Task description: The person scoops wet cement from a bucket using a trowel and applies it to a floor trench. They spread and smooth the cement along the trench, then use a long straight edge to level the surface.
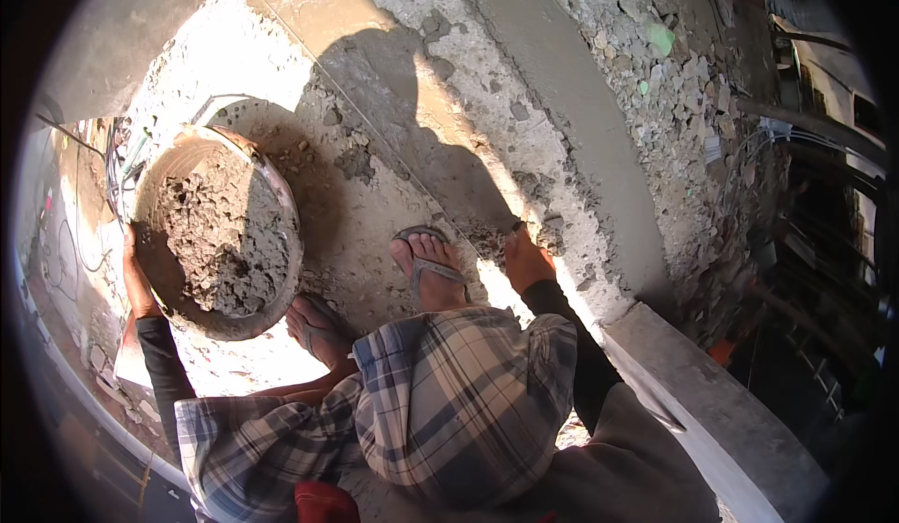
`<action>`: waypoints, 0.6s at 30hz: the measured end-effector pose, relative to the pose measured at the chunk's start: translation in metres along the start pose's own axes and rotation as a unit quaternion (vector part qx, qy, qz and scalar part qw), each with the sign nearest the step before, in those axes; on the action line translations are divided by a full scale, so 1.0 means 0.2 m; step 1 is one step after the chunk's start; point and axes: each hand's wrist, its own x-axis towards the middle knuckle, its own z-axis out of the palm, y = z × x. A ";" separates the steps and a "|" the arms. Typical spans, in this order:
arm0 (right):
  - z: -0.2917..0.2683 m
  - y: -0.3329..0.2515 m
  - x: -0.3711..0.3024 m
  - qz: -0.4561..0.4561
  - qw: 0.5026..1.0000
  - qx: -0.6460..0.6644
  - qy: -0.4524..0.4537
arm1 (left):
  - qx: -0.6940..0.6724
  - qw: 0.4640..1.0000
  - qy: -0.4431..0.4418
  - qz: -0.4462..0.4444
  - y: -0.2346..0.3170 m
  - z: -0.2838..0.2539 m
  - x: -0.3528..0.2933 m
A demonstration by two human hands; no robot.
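Observation:
At the left stands a round bucket [288,242] with a mortar-smeared rim, holding lumpy grey wet mortar [220,233]. My left hand [138,275] grips its outer left side, the fingertips partly hidden by the bucket. My right hand [526,261] is low over the ground beside a strip of mortar, right of my sandalled foot. Its fingers are curled closed; a small dark bit shows at the fingertips, but what they hold is unclear. A thin taut string [361,116] runs diagonally from the upper left down toward this hand.
A smooth grey mortar band [571,83] runs diagonally along the right, with rubble [679,102] beyond it. A concrete ledge [721,392] lies lower right. Dark poles [815,130] stand at the far right. Cables [117,162] hang left of the bucket.

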 end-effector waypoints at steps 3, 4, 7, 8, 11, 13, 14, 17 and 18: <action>0.02 0.30 -0.11 0.035 0.995 -0.052 0.078 | 0.011 0.999 0.004 0.035 0.02 0.12 -0.09; -0.02 0.23 -0.12 -0.001 0.996 -0.026 0.087 | -0.010 1.000 -0.012 0.025 0.00 0.14 -0.08; -0.06 -0.04 -0.15 -0.126 0.988 0.027 0.083 | 0.027 0.996 0.035 0.071 0.01 0.17 -0.10; -0.10 -0.17 -0.11 -0.179 0.981 0.010 0.081 | 0.064 0.993 0.034 0.094 -0.01 0.11 -0.06; -0.15 -0.45 0.28 -0.220 0.968 -0.096 0.071 | 0.080 0.994 -0.017 0.074 0.04 0.07 -0.02; -0.32 -0.64 0.57 -0.240 0.962 -0.095 0.091 | 0.028 0.998 -0.053 0.012 0.04 0.06 0.01; -0.40 -0.79 0.65 -0.253 0.958 -0.081 0.113 | 0.047 0.996 -0.002 0.080 0.06 0.15 -0.06; -0.63 -0.96 0.89 -0.301 0.944 -0.063 0.120 | 0.075 0.991 0.020 0.110 0.00 0.15 -0.03; -0.65 -0.97 0.92 -0.326 0.941 -0.057 0.069 | 0.076 0.991 0.022 0.112 -0.01 0.11 -0.02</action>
